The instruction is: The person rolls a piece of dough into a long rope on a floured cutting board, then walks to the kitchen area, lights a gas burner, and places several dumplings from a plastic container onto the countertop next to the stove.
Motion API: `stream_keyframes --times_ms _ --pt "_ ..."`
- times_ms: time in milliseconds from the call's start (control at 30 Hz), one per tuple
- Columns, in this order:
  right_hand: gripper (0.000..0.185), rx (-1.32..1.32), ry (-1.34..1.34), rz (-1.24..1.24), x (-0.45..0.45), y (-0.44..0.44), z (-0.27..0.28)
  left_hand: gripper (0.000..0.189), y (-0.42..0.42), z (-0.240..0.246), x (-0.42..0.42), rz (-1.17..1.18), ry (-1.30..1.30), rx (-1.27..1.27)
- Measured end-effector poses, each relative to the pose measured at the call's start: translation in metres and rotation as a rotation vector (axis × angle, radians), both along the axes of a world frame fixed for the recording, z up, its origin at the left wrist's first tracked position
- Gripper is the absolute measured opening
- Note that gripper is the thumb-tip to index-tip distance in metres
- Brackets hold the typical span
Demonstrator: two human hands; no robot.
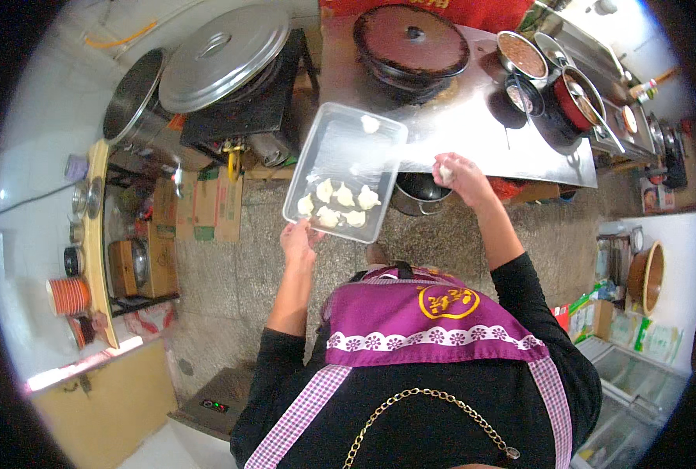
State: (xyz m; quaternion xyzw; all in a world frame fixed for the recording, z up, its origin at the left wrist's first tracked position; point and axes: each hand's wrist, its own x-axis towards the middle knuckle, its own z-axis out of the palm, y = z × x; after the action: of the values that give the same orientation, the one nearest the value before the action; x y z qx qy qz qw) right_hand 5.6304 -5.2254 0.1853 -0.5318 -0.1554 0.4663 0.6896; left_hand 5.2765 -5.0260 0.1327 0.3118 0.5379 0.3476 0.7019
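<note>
A shallow translucent plastic tray (339, 146) is held tilted over the floor beside the steel table. My left hand (299, 241) grips its near left corner. Several small pinched white dough pieces (343, 194), like dumplings, sit in the tray's near half, and a single white piece (370, 123) lies near the far edge. To the right of the tray, my right hand (466, 179) is closed around another small white dough piece (446, 173), above the table's front edge. The fingers partly cover this piece.
On the steel table (442, 126) stand a large lidded pot (412, 44), a bowl of brown filling (522, 54), a dark bowl with a utensil (524, 97) and a red pot with ladles (565, 97). A metal pot (421, 196) sits below its front edge. A lidded steamer (219, 58) stands left.
</note>
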Motion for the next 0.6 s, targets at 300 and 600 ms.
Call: stream_keyframes --times_ms 300,600 --pt "0.031 -0.348 -0.193 -0.026 0.071 -0.061 -0.096 0.017 -0.001 -0.003 0.002 0.063 0.013 -0.005" --pt "0.016 -0.472 -0.322 0.009 0.193 -0.061 -0.164 0.015 -0.045 0.009 0.001 0.243 0.104 0.039"
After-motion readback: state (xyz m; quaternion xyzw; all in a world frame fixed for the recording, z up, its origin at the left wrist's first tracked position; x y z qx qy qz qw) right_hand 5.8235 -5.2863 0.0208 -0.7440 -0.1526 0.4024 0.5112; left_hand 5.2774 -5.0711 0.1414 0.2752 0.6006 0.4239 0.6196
